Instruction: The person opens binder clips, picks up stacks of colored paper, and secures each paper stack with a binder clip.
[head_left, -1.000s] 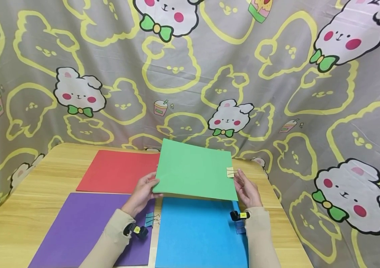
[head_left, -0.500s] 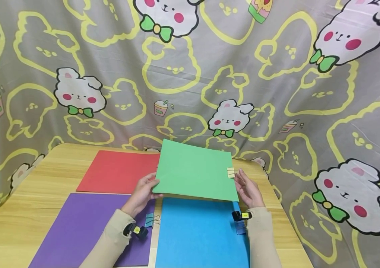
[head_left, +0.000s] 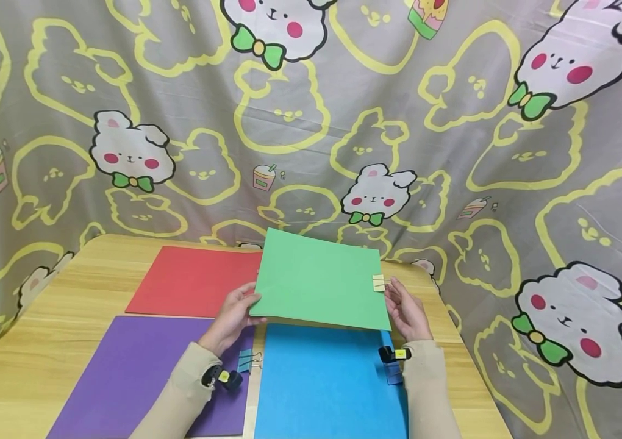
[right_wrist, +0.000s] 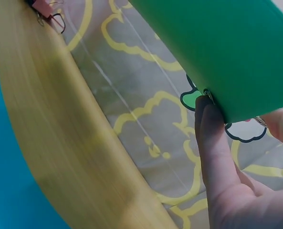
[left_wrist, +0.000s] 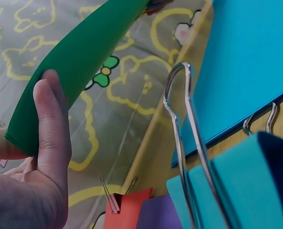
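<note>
A stack of green sheets (head_left: 319,277) is held raised and tilted above the table in the head view. My left hand (head_left: 235,314) pinches it at its near left corner, thumb on top and fingers underneath. A yellow binder clip (head_left: 378,283) sits on the stack's right edge. My right hand (head_left: 407,310) is at that clip. In the right wrist view, its fingers (right_wrist: 213,138) pinch the clip's wire handles, one from each side of the green sheets (right_wrist: 236,52). The clip's body is hidden there.
Red sheets (head_left: 193,280) lie at the back left of the wooden table (head_left: 31,360). Purple sheets (head_left: 141,372) with a teal binder clip (head_left: 244,360) are in front. Blue sheets (head_left: 327,378) with a blue binder clip (head_left: 393,373) lie below the green stack. A patterned curtain (head_left: 300,164) hangs behind.
The right hand and the clipped edge have shifted very slightly to the right. The left hand stays in place on the green sheets.
</note>
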`<act>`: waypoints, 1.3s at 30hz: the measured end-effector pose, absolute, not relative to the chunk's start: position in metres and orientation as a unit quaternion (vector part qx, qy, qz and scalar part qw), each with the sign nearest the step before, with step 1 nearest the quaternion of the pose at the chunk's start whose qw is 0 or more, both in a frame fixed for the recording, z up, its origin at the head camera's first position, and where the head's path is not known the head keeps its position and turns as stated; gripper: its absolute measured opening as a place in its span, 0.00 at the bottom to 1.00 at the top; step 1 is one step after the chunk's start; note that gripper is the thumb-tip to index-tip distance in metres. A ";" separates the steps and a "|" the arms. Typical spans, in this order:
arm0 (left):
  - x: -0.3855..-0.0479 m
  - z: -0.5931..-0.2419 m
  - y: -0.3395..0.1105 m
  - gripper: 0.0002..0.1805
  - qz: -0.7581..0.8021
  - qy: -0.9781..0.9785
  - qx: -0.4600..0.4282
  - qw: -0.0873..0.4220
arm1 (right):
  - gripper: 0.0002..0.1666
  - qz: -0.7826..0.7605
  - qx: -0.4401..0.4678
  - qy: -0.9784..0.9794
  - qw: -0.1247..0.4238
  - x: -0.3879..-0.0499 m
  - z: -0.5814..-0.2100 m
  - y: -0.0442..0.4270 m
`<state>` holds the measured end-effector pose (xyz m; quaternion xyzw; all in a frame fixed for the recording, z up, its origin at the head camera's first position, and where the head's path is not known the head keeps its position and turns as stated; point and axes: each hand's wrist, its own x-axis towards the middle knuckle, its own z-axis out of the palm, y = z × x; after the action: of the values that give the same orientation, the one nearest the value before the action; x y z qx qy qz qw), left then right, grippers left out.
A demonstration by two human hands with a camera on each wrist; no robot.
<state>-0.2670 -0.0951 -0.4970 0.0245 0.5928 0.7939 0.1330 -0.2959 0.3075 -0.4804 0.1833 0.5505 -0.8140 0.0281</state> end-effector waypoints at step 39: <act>-0.270 -0.499 -0.099 0.28 0.790 0.597 0.025 0.136 | 0.09 -0.819 0.181 0.544 0.008 -0.294 -0.480 0.304</act>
<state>-0.2698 -0.0994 -0.4986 0.0250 0.5970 0.7902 0.1364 -0.2936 0.3037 -0.4801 0.1815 0.5436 -0.8194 0.0081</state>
